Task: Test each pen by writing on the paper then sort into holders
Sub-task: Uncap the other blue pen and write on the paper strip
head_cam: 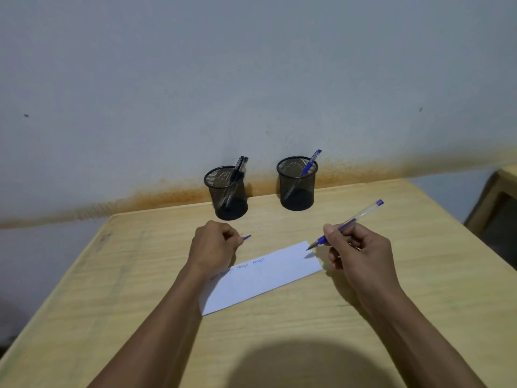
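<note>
Pale wooden counter (391, 275): right hand (361, 253) grips blue pen (347, 224) over paper (265, 278); left hand (214, 247) pinches its cap (247, 236); three pens already sorted in holders (297, 183) at 12 o'clock.

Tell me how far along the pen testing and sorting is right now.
Done: black pens stand in the left holder, a blue pen in the right holder, and the paper carries scribbles. In hand: the right hand grips an uncapped blue pen, the left hand its cap. Left: test, recap, sort.
</note>
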Available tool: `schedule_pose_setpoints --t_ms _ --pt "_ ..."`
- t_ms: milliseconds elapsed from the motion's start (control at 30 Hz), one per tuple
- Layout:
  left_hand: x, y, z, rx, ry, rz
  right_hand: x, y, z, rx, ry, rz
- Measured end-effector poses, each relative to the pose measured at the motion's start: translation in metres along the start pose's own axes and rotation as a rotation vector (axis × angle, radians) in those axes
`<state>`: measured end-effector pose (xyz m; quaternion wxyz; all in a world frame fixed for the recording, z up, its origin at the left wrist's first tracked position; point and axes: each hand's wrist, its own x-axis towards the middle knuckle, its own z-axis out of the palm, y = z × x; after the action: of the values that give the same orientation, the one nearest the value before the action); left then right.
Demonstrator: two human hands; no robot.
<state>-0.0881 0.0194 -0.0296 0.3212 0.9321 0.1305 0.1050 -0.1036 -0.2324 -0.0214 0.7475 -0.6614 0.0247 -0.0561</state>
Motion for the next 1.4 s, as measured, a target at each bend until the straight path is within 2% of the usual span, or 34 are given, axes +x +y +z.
schedule_pose_setpoints --t_ms 100,333,433,533,600,667,833,1067,1233,1400 --pt "0.001 0.001 0.0 -0.011 0.023 0.018 0.002 -0.001 -0.002 -0.022 0.0 -0.011" --pt "-0.001 0.003 -0.006 0.026 -0.048 0.009 0.004 0.001 -0.007 0.012 0.002 -0.006" --pt "-0.012 0.003 -0.014 -0.007 0.055 0.006 0.003 0.001 -0.009 0.008 0.01 0.003" --pt "-0.05 0.005 -0.02 -0.01 0.164 0.246 -0.001 0.001 -0.007 0.037 0.002 0.025" --pt "-0.074 0.001 -0.015 0.041 0.101 0.374 -0.006 0.0 -0.001 0.072 -0.021 0.067" --pt "-0.084 -0.006 -0.008 0.105 0.027 0.42 -0.011 -0.001 0.008 0.081 -0.061 0.086" --pt "-0.08 -0.025 0.001 0.177 -0.056 0.447 -0.012 -0.005 0.025 -0.168 -0.231 -0.078" --pt "-0.076 -0.035 0.007 0.167 -0.024 0.475 0.012 -0.002 0.046 -0.478 -0.375 -0.099" --pt "-0.075 -0.038 0.011 0.123 0.019 0.486 0.022 0.009 0.054 -0.546 -0.373 -0.097" --pt "-0.075 -0.042 0.015 0.14 0.074 0.539 0.026 0.025 0.058 -0.501 -0.385 -0.038"
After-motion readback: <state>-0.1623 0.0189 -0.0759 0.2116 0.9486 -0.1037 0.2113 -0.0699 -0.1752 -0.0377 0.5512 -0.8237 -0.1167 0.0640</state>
